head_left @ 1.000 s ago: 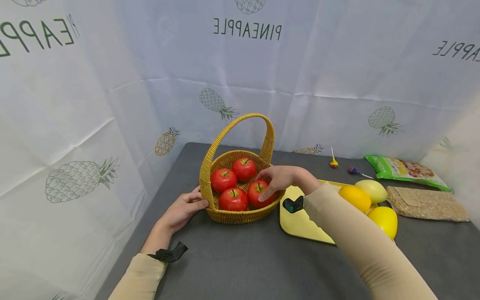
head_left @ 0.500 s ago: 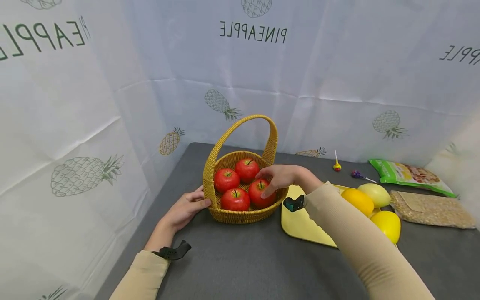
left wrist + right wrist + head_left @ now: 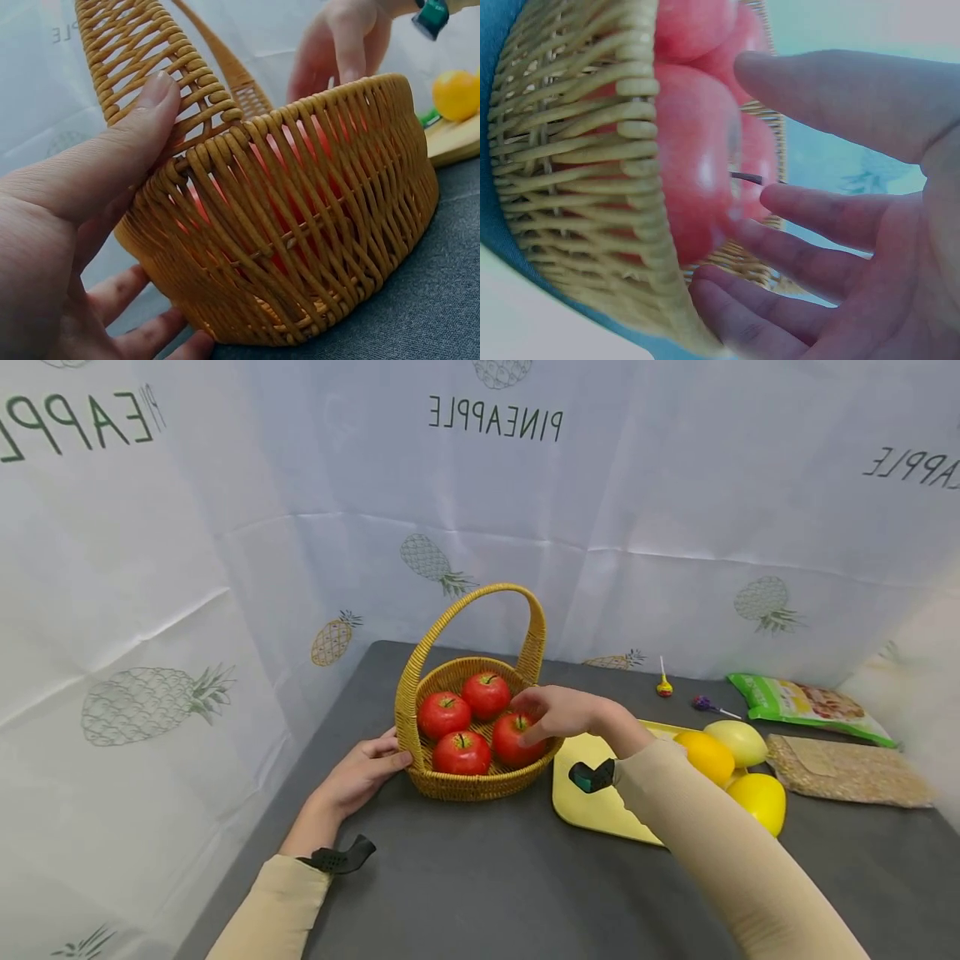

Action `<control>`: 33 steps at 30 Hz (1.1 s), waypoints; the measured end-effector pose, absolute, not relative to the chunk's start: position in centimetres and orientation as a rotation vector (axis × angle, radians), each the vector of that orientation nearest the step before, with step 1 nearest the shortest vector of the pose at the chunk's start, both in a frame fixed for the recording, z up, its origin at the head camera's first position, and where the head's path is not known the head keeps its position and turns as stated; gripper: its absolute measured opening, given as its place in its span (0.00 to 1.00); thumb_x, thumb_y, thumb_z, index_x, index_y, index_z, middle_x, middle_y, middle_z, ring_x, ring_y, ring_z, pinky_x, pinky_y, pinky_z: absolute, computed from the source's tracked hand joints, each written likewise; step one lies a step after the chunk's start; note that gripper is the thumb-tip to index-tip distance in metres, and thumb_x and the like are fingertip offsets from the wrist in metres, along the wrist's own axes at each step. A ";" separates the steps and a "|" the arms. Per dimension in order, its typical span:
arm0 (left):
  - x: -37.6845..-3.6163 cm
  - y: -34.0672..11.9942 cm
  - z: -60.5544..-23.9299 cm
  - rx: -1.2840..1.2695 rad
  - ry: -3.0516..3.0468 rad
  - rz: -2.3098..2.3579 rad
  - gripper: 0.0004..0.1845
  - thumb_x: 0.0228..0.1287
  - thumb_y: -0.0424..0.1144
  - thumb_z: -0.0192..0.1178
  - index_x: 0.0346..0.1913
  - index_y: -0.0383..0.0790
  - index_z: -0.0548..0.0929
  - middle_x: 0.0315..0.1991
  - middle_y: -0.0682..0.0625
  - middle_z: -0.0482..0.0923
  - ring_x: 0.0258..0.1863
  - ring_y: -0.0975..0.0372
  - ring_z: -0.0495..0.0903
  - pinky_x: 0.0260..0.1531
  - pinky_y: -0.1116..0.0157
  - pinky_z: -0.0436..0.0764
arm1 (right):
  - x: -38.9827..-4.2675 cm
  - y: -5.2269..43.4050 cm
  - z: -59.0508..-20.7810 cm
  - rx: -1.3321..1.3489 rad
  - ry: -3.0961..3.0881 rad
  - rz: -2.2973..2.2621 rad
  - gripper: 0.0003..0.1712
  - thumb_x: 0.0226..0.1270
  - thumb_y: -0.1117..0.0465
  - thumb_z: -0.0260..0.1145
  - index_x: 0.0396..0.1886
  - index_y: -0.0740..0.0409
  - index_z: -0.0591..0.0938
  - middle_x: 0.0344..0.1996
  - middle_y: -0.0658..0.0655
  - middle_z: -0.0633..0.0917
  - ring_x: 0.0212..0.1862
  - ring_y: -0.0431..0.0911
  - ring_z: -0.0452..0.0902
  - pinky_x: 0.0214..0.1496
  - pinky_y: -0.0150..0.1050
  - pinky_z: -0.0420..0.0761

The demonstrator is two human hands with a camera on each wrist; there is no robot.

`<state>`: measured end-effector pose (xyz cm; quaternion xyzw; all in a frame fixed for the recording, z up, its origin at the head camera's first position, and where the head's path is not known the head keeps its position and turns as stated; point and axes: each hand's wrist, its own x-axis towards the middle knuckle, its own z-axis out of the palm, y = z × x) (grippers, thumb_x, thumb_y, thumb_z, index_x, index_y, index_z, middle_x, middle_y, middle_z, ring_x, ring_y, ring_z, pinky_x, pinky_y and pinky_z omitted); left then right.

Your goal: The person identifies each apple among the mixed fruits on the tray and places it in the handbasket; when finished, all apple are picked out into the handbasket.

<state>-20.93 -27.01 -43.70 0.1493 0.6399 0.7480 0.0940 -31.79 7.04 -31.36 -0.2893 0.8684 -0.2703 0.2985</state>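
Head view: the right hand's (image 3: 561,714) fingers (image 3: 529,733), loosely spread, rest on the nearest apple (image 3: 516,739) in the wicker basket (image 3: 480,783) at frame centre — four red apples inside. The left hand (image 3: 362,772), fingers relaxed, presses the basket's left wall. Compared with a second ago, both hands stay put. A yellow tray (image 3: 592,802) at right holds three yellow fruits (image 3: 757,800).

Staged booth: pineapple-print backdrop (image 3: 480,527) around grey table (image 3: 495,877).

lollipops (image 3: 663,685), snack bags (image 3: 806,705), yellow tray (image 3: 592,797)
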 end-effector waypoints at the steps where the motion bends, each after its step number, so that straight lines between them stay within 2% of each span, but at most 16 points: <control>1: -20.9 -27.1 -43.7 0.446 1.899 2.216 0.09 0.73 0.34 0.64 0.49 0.48 0.91 0.82 0.37 0.43 0.81 0.47 0.35 0.62 0.71 0.71 | -31.5 7.4 -31.2 -0.775 2.316 -0.740 0.43 0.66 0.51 0.73 0.76 0.59 0.68 0.71 0.60 0.70 0.71 0.58 0.66 0.68 0.55 0.71; 4: -20.8 -27.5 -43.8 0.461 1.893 2.218 0.09 0.74 0.34 0.63 0.50 0.44 0.90 0.82 0.35 0.41 0.80 0.45 0.33 0.62 0.71 0.71 | -30.5 8.5 -30.7 -0.796 2.346 -0.798 0.42 0.67 0.48 0.72 0.76 0.57 0.68 0.73 0.60 0.69 0.72 0.60 0.65 0.68 0.57 0.70; 9: -20.6 -27.7 -43.8 0.510 1.850 2.238 0.11 0.75 0.33 0.60 0.53 0.39 0.89 0.82 0.35 0.38 0.80 0.45 0.31 0.63 0.71 0.71 | -28.7 10.7 -30.6 -0.826 2.393 -0.905 0.38 0.71 0.49 0.70 0.74 0.58 0.70 0.72 0.63 0.70 0.72 0.63 0.65 0.68 0.59 0.71; 15: -20.3 -27.7 -43.9 0.564 1.795 2.256 0.13 0.78 0.31 0.55 0.50 0.47 0.89 0.82 0.36 0.35 0.80 0.47 0.31 0.63 0.69 0.71 | -26.9 13.0 -31.8 -0.768 2.473 -0.968 0.40 0.73 0.48 0.69 0.76 0.62 0.66 0.73 0.66 0.68 0.72 0.64 0.65 0.69 0.61 0.68; 16: -20.2 -27.6 -43.8 0.562 1.798 2.257 0.13 0.78 0.31 0.54 0.51 0.46 0.89 0.82 0.36 0.36 0.80 0.47 0.32 0.64 0.69 0.71 | -26.6 13.4 -32.0 -0.756 2.495 -0.961 0.41 0.73 0.48 0.69 0.76 0.63 0.66 0.73 0.66 0.68 0.72 0.65 0.65 0.69 0.61 0.68; 18: -19.9 -27.4 -43.6 0.546 1.809 2.259 0.13 0.79 0.31 0.53 0.56 0.37 0.86 0.82 0.36 0.37 0.80 0.51 0.38 0.64 0.69 0.70 | -26.1 14.3 -32.3 -0.731 2.539 -0.943 0.42 0.72 0.46 0.69 0.76 0.63 0.65 0.73 0.66 0.68 0.72 0.65 0.65 0.69 0.61 0.68; 22: -18.9 -26.7 -42.9 0.455 1.944 2.220 0.24 0.82 0.36 0.52 0.70 0.22 0.70 0.81 0.35 0.45 0.75 0.64 0.57 0.65 0.65 0.71 | -25.3 16.2 -32.7 -0.702 2.614 -0.928 0.42 0.72 0.46 0.69 0.75 0.64 0.66 0.73 0.66 0.68 0.71 0.67 0.64 0.69 0.62 0.67; 24: -18.3 -26.4 -42.5 0.399 2.051 2.181 0.29 0.83 0.40 0.52 0.74 0.21 0.63 0.80 0.35 0.51 0.70 0.70 0.65 0.65 0.62 0.71 | -25.0 17.0 -32.8 -0.683 2.640 -0.936 0.42 0.72 0.46 0.69 0.75 0.64 0.66 0.73 0.67 0.68 0.72 0.68 0.63 0.69 0.63 0.67; 26: -17.6 -26.1 -42.0 0.346 2.164 2.132 0.31 0.83 0.43 0.51 0.76 0.24 0.62 0.78 0.35 0.55 0.67 0.72 0.69 0.64 0.58 0.72 | -24.7 17.9 -32.9 -0.661 2.662 -0.938 0.42 0.73 0.45 0.68 0.75 0.64 0.66 0.73 0.67 0.68 0.72 0.69 0.62 0.69 0.64 0.67; 30: -16.2 -25.5 -41.2 0.298 2.320 2.048 0.31 0.83 0.44 0.51 0.78 0.28 0.61 0.77 0.37 0.59 0.68 0.61 0.72 0.62 0.57 0.74 | -24.0 19.1 -32.9 -0.627 2.690 -0.940 0.42 0.74 0.43 0.67 0.75 0.64 0.65 0.74 0.68 0.67 0.72 0.70 0.61 0.68 0.65 0.66; 33: -15.2 -25.1 -40.8 0.295 2.417 1.979 0.31 0.82 0.43 0.52 0.79 0.32 0.60 0.78 0.38 0.59 0.68 0.48 0.72 0.59 0.64 0.77 | -23.6 19.8 -32.9 -0.613 2.719 -0.924 0.42 0.75 0.42 0.65 0.76 0.64 0.65 0.74 0.68 0.66 0.72 0.70 0.61 0.68 0.65 0.67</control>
